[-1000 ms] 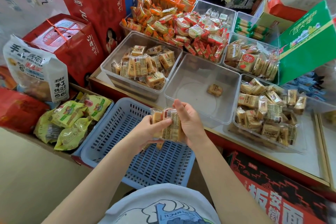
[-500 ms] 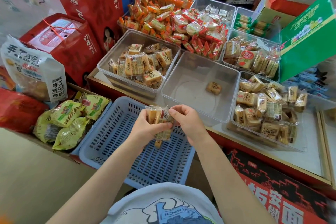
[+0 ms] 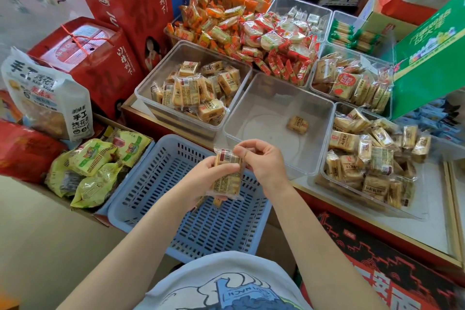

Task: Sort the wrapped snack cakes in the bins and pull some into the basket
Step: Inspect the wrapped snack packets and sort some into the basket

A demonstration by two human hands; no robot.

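At the far left a white bag of baked snacks is leaning against red gift boxes, and yellow-green packets are lying in a carton below it. Just right of these, the blue slatted basket is sitting low in front of the counter, and nothing can be seen resting on its floor yet.

Over the basket, the left hand is gripping a small stack of wrapped snack cakes, fingers curled round it from the left and underneath. The right hand is pinching the top edge of the stack between thumb and forefinger, its other fingers loosely curled.

Behind the hands, a clear bin of the same cakes is standing full; the middle clear bin is holding one lone cake; the right bin is heaped with more.

These cakes are probably light and soft, and their glossy film looks slippery, so a loose stack may be inclined to fan apart. Holding across the flat faces, with support below, seems safer than tugging the crimped ends, and a hard squeeze would likely crush the crumb.
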